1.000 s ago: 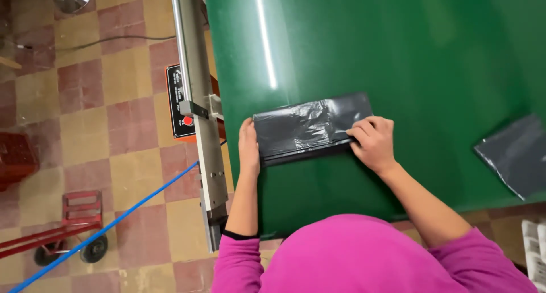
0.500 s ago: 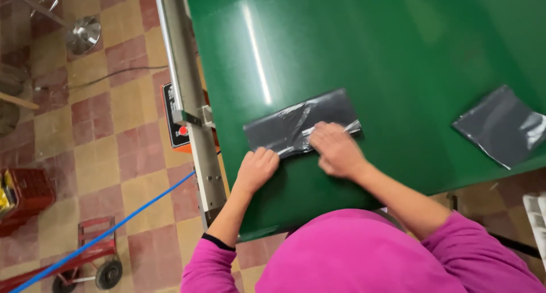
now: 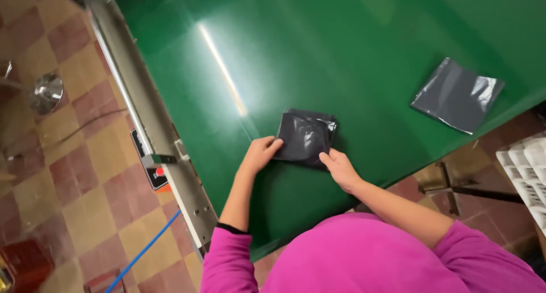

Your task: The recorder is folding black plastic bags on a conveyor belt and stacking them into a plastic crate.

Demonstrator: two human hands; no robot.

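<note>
Folded dark grey plastic bag (image 3: 306, 137) lies flat on the green desk (image 3: 352, 54), near edge, centre; left hand (image 3: 259, 154) has its grip pinched on the bag's near-left corner, right hand (image 3: 339, 168) pinched on the near-right edge. Looks thin, glossy, very light and floppy, probably slick on the smooth top, so it'll likely slide or unfold if lifted by one corner; best hold is both near edges, pressing flat. Second grey bag (image 3: 456, 95) sits well apart, far right.

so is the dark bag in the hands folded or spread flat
Folded: the dark plastic bag is a compact, creased square between both hands, smaller than the spread bag.
</note>
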